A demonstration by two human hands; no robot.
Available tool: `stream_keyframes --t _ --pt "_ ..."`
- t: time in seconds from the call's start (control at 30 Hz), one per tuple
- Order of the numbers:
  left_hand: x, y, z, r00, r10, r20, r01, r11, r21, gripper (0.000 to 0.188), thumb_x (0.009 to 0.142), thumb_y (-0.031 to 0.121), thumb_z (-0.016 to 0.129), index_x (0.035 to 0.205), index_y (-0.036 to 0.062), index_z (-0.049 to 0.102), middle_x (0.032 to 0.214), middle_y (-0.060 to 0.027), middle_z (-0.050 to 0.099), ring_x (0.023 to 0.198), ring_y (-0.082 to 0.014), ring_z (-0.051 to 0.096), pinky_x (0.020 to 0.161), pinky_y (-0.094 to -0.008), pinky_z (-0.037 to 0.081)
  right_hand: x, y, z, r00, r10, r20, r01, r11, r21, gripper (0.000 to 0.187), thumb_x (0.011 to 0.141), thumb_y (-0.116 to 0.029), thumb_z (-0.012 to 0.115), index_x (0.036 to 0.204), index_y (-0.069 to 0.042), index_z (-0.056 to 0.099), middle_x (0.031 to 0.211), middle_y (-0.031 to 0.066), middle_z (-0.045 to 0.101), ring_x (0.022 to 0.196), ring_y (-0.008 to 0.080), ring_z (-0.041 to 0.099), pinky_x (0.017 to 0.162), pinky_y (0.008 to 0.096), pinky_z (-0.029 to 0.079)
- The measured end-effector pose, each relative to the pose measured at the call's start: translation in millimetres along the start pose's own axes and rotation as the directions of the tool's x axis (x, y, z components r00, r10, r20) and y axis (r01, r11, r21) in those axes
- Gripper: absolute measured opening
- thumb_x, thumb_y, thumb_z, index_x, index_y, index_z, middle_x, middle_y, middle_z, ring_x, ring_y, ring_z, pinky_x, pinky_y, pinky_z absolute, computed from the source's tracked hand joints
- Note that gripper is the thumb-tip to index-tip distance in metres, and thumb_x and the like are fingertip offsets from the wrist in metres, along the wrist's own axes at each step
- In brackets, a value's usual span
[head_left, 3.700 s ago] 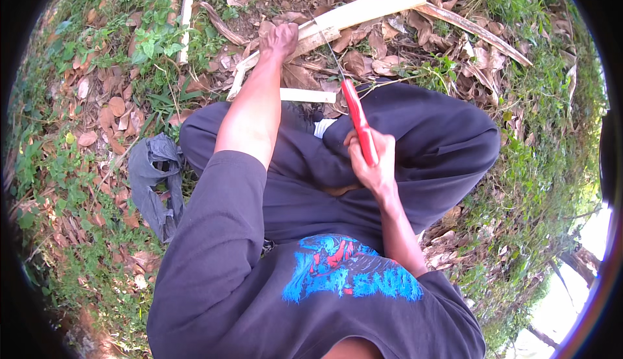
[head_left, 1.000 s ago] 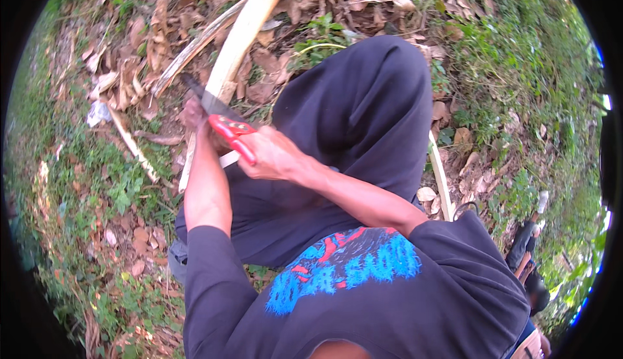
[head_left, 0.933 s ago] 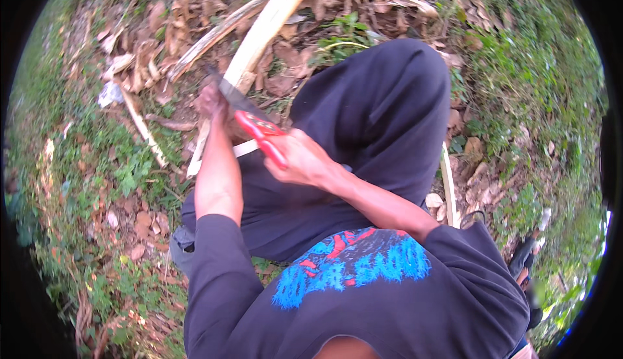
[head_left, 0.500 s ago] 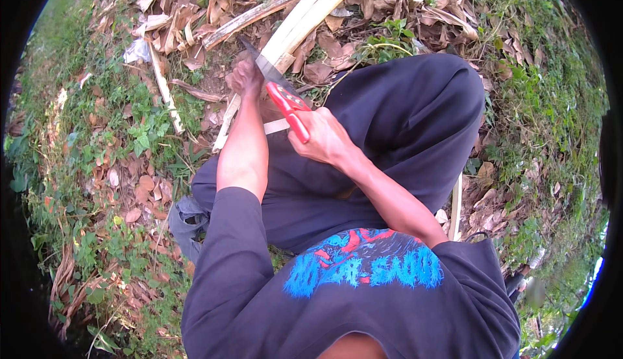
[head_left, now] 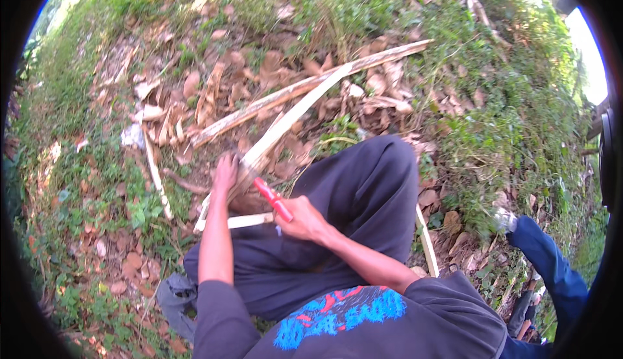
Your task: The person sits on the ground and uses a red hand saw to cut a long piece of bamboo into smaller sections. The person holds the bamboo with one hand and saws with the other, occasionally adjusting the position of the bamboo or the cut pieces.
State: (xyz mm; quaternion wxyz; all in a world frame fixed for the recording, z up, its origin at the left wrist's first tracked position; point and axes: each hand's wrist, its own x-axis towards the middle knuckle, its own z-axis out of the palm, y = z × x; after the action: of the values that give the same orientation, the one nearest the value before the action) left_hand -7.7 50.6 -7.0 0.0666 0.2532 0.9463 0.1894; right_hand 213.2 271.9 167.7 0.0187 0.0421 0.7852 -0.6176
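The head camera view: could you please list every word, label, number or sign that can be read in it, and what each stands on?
Dark shirt: jagged blue lettering across the chest, too stylised and soft to read reliably, so not quoted.
Red handle in the right hand: no lettering can be made out.
No other text is legible.

Has brought right hand (head_left: 302, 219) and red handle (head_left: 272, 199) nearer left hand (head_left: 225, 169); now has another person's blue-clad limb (head_left: 548, 262) at right.
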Motion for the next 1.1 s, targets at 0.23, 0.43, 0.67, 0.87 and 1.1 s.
stream_keyframes --t 0.23,0.43,0.67,0.87,1.1 --pt "-113 -12 -152 0.945 -0.320 -0.074 0.309 0.942 -0.132 0.013 0.090 0.009 0.053 0.091 0.0006 0.063 0.080 -0.0140 0.067 0.071 -0.0254 0.064 0.069 -0.0370 0.051 0 31 4 0.994 0.100 0.035 -0.100 0.995 0.002 0.019 0.082 -0.015 0.060 0.082 0.004 0.063 0.063 0.0196 0.058 0.056 0.0269 0.056 0.060 0.0416 0.047" --pt "-244 83 -153 0.914 -0.389 0.111 0.372 0.700 -0.610 0.018 0.085 0.005 0.052 0.080 -0.0018 0.068 0.056 -0.0048 0.058 0.052 -0.0110 0.056 0.050 -0.0284 0.044 17 27 8 1.000 -0.004 -0.027 0.004 1.000 0.001 0.019 0.080 -0.016 0.062 0.076 0.002 0.058 0.058 0.0168 0.055 0.052 0.0182 0.054 0.056 0.0401 0.047" --pt "-224 134 -66 0.994 0.059 -0.092 -0.059 0.998 0.010 0.014 0.080 0.010 0.061 0.088 0.0024 0.069 0.090 -0.0123 0.066 0.088 -0.0331 0.062 0.080 -0.0468 0.050 38 5 12 0.986 0.157 0.050 -0.161 0.982 0.100 0.019 0.086 -0.011 0.056 0.084 0.000 0.071 0.056 -0.0037 0.050 0.047 0.0058 0.045 0.045 0.0257 0.037" --pt "-174 99 -24 0.973 -0.228 -0.046 0.233 0.956 0.181 0.012 0.081 0.016 0.063 0.085 0.0041 0.065 0.088 -0.0156 0.069 0.079 -0.0357 0.068 0.074 -0.0519 0.052 45 12 24 0.986 0.124 0.113 -0.140 0.978 0.152 0.019 0.092 -0.009 0.053 0.089 0.002 0.069 0.054 -0.0057 0.047 0.042 0.0031 0.041 0.040 0.0219 0.033" --pt "-162 168 -104 0.942 -0.174 0.286 0.246 0.939 -0.239 0.025 0.082 0.024 0.063 0.098 0.0084 0.075 0.084 -0.0196 0.072 0.085 -0.0354 0.072 0.077 -0.0465 0.057 36 0 8 0.985 0.138 0.098 -0.152 0.977 0.148 0.018 0.091 -0.010 0.056 0.090 0.002 0.069 0.053 -0.0066 0.046 0.041 0.0032 0.040 0.039 0.0215 0.031"
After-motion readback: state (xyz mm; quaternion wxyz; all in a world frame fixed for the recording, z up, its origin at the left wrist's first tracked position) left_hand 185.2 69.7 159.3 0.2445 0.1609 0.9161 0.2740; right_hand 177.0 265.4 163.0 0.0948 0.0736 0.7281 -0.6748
